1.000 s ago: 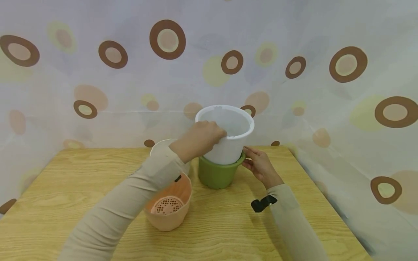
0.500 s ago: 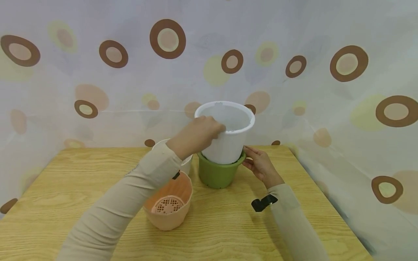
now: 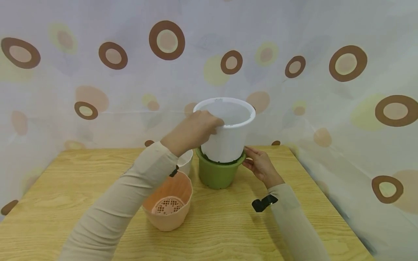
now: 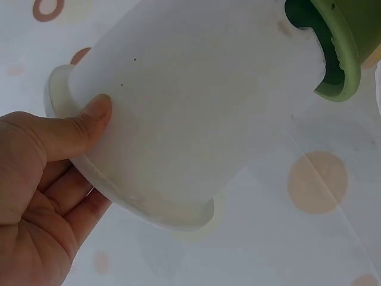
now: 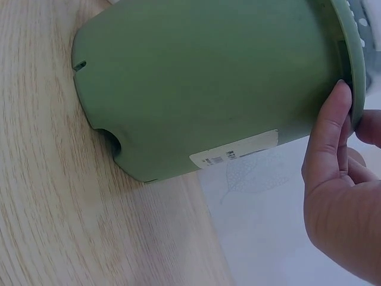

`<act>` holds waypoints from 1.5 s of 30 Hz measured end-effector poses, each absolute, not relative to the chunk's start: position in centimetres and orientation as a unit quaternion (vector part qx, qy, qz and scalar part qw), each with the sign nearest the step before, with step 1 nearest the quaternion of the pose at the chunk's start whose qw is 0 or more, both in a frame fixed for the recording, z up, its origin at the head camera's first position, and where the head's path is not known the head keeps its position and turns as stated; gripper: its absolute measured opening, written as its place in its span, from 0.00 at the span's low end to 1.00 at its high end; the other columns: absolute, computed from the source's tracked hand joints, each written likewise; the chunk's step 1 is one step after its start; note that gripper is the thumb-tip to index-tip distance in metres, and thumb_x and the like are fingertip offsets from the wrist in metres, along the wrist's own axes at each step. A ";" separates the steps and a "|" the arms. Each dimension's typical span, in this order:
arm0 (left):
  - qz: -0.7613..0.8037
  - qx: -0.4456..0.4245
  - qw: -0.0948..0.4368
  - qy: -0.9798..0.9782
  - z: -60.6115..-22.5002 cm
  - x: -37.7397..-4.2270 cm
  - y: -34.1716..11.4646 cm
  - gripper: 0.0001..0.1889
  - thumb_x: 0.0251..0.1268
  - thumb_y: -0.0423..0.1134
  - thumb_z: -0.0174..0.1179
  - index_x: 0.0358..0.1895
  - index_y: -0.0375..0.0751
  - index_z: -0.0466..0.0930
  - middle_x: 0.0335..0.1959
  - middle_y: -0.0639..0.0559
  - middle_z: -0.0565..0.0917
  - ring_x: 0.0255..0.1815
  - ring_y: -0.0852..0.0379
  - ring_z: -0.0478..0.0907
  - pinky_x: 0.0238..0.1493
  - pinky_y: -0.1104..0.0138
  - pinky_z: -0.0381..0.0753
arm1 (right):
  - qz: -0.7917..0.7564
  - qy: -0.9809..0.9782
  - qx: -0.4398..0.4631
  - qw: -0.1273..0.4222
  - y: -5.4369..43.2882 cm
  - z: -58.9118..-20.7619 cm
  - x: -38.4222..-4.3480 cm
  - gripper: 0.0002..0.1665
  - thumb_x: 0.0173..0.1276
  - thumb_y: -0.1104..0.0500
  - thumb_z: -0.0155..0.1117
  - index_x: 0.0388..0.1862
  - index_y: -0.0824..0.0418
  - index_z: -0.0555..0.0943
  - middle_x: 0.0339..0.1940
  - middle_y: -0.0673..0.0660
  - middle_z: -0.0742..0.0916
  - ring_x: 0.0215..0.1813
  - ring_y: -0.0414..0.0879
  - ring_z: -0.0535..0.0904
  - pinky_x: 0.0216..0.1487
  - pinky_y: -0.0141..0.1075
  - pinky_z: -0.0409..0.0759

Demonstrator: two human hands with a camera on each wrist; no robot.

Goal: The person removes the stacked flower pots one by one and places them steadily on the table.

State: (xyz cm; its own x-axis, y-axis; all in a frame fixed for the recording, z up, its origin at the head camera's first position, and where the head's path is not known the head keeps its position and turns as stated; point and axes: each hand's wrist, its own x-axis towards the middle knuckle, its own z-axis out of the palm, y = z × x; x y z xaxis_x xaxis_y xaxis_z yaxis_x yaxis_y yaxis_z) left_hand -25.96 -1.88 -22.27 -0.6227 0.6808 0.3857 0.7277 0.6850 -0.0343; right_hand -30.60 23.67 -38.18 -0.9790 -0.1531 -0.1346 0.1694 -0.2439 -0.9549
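My left hand [image 3: 197,129] pinches the rim of a white plastic flowerpot [image 3: 228,143], thumb outside and fingers over the edge. The pot's base sits at the mouth of a green flowerpot [image 3: 217,175], which stands on the table. At the green pot's right side, my right hand [image 3: 260,165] grips its rim between thumb and fingers. The left wrist view shows the white pot's wall [image 4: 184,101] with part of the green rim [image 4: 345,65] beyond. A paper label [image 5: 235,149] is stuck on the green pot in the right wrist view.
An orange pot [image 3: 169,217] with a grid base stands at the front left, partly behind the left sleeve. Behind it is a cream-white pot [image 3: 187,163], mostly hidden by the left arm. The wooden table [image 3: 225,232] ends against a patterned sheet [image 3: 137,87].
The white pot has risen with my left hand, so more of its lower wall shows above the green rim. My right hand and the green pot stay put.
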 end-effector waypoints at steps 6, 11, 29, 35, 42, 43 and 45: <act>-0.066 -0.389 0.202 -0.897 -21.9 -25.9 -2.2 0.09 0.58 0.29 0.65 0.41 0.43 0.85 0.38 0.49 0.87 0.41 0.47 0.82 0.44 0.59 0.79 | -0.787 0.607 0.002 0.106 23.7 -38.2 -30.7 0.16 0.73 0.58 0.56 0.57 0.61 0.74 0.35 0.49 0.84 0.32 0.39 0.82 0.34 0.25 0.82; -0.070 -0.386 0.215 -0.894 -21.8 -25.7 -2.4 0.09 0.57 0.29 0.66 0.40 0.45 0.85 0.37 0.51 0.87 0.40 0.47 0.82 0.42 0.57 0.79 | -0.783 0.612 0.002 0.110 23.7 -38.2 -30.8 0.29 0.74 0.58 0.55 0.69 0.68 0.63 0.36 0.48 0.84 0.32 0.38 0.82 0.35 0.25 0.81; -0.076 -0.404 0.211 -0.887 -21.9 -24.9 -3.0 0.09 0.58 0.29 0.65 0.41 0.44 0.84 0.38 0.52 0.87 0.39 0.51 0.82 0.43 0.62 0.80 | -0.768 0.632 0.011 0.103 23.8 -38.1 -30.9 0.09 0.74 0.59 0.55 0.48 0.57 0.79 0.33 0.49 0.84 0.33 0.39 0.83 0.36 0.26 0.82; -0.098 -0.418 0.222 -0.875 -22.2 -23.7 -3.7 0.08 0.58 0.29 0.64 0.39 0.45 0.84 0.35 0.55 0.86 0.34 0.56 0.80 0.40 0.65 0.79 | -0.767 0.633 0.002 0.106 24.0 -38.0 -30.8 0.11 0.74 0.61 0.54 0.35 0.51 0.83 0.31 0.49 0.83 0.33 0.39 0.82 0.37 0.26 0.82; -0.125 -0.443 0.235 -0.856 -22.6 -22.4 -4.7 0.06 0.58 0.28 0.65 0.35 0.44 0.82 0.31 0.55 0.85 0.32 0.58 0.81 0.38 0.67 0.81 | -0.764 0.637 0.002 0.103 24.0 -38.1 -31.0 0.13 0.76 0.61 0.50 0.36 0.53 0.82 0.31 0.50 0.82 0.34 0.40 0.82 0.38 0.27 0.82; -0.128 -0.447 0.240 -0.852 -22.7 -22.3 -4.8 0.06 0.57 0.28 0.65 0.35 0.43 0.82 0.30 0.55 0.84 0.31 0.58 0.80 0.37 0.67 0.81 | -0.765 0.636 0.003 0.103 24.0 -38.1 -31.0 0.13 0.76 0.61 0.50 0.36 0.54 0.82 0.32 0.50 0.82 0.33 0.40 0.82 0.38 0.27 0.82; -0.133 -0.457 0.255 -0.842 -22.8 -22.1 -5.1 0.07 0.56 0.28 0.66 0.35 0.43 0.82 0.29 0.54 0.85 0.30 0.58 0.81 0.37 0.68 0.81 | -0.766 0.635 0.003 0.102 23.9 -38.1 -31.0 0.12 0.76 0.61 0.49 0.37 0.54 0.81 0.32 0.49 0.81 0.32 0.39 0.80 0.36 0.27 0.81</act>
